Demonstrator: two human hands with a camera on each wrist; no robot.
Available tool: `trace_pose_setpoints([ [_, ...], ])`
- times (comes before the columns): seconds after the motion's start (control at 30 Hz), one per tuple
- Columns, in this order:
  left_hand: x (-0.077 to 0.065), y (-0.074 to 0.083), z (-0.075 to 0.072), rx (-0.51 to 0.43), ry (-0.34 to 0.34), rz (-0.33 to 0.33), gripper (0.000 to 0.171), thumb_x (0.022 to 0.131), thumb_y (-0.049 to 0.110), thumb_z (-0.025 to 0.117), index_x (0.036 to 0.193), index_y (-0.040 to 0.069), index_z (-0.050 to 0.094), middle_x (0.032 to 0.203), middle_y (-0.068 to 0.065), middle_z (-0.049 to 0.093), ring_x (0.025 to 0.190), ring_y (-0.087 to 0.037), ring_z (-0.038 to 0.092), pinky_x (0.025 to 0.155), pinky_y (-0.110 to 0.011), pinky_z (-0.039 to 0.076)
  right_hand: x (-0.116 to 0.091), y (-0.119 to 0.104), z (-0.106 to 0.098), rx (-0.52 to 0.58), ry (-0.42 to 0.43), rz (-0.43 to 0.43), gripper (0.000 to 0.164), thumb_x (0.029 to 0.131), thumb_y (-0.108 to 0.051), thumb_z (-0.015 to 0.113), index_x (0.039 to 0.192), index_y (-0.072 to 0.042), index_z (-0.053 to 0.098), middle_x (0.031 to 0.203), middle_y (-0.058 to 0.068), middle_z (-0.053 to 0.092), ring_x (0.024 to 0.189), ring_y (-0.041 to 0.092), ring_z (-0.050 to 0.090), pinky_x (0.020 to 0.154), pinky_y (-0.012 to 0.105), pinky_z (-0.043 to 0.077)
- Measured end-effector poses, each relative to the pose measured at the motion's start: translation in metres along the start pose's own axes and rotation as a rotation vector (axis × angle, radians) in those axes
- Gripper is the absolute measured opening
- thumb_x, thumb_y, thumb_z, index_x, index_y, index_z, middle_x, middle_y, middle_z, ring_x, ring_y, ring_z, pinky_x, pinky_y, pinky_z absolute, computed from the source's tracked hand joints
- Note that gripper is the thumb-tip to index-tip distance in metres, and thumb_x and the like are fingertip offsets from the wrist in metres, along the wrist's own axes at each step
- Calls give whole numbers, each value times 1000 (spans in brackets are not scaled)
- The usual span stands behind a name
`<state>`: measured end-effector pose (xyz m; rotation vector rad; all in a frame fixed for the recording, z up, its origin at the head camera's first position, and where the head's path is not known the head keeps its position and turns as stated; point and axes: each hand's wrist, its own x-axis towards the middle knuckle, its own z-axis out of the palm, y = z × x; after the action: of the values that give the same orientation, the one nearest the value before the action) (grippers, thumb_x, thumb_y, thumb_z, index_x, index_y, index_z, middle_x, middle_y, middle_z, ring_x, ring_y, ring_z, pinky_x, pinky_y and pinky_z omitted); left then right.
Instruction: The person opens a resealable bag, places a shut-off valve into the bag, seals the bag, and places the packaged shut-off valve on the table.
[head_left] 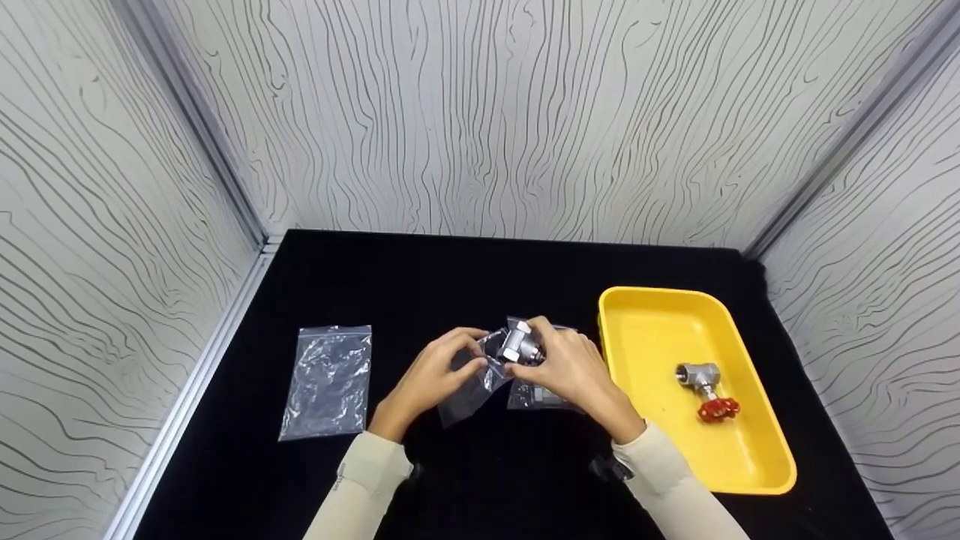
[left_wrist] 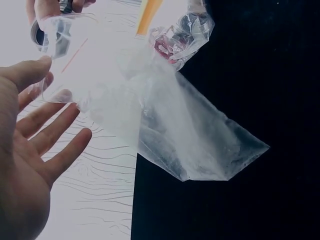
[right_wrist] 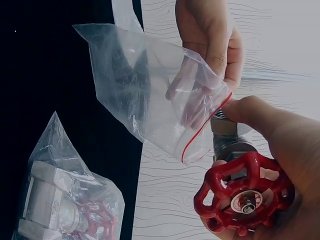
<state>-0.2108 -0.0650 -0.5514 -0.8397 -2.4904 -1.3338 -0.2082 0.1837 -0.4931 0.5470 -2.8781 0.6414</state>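
My right hand (head_left: 577,371) grips a metal valve with a red handwheel (right_wrist: 245,197); in the head view only the valve's steel body (head_left: 517,341) shows. Thumb and fingers of my left hand (head_left: 431,375) pinch the mouth of a clear zip bag (right_wrist: 125,80) with a red seal line. The valve's threaded end is at that mouth, beside the seal line; how far inside it reaches I cannot tell. The bag's lower part (left_wrist: 195,145) hangs loose. Behind and below my right hand, another valve sealed in a clear bag (right_wrist: 50,200) lies on the black tabletop.
A yellow tray (head_left: 611,337) stands at the right, holding a loose valve with a red handwheel (head_left: 701,375). To the left lies a flat clear zip bag (head_left: 326,382) on the black tabletop (head_left: 420,277). Patterned panels (head_left: 465,120) enclose the back and sides.
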Motion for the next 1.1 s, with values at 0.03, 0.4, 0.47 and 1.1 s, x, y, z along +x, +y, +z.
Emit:
trace_pose_setpoints([
  [0.03,0,0,0,-6,-4,-1,10,100,17,76,99,11,68,136,-7,72,127,-25,68,108,-46,56,0,0,0,0,-4,-3,66,77,-55,91,124,-16,67,82,3,72,66,18,62,58,37,51],
  [0.4,0,1,3,-91,-41,1,9,101,16,73,102,7,68,137,-14,70,115,-25,72,103,-39,60,-1,-1,5,-11,-36,-52,64,75,-54,93,122,-19,68,76,-4,69,63,12,57,56,34,48],
  [0.47,-1,2,4,-95,-49,-6,10,102,16,72,103,7,68,137,-14,70,115,-25,72,103,-39,60,-1,-1,7,-14,-46,-56,63,75,-54,93,122,-19,68,76,-5,69,62,11,57,55,33,48],
  [1.1,-1,5,7,-131,-79,-31,12,103,20,70,105,8,68,139,-10,69,111,-21,73,103,-35,60,1,3,16,-36,-109,-73,61,73,-54,94,117,-19,71,69,-9,57,58,11,49,54,32,41],
])
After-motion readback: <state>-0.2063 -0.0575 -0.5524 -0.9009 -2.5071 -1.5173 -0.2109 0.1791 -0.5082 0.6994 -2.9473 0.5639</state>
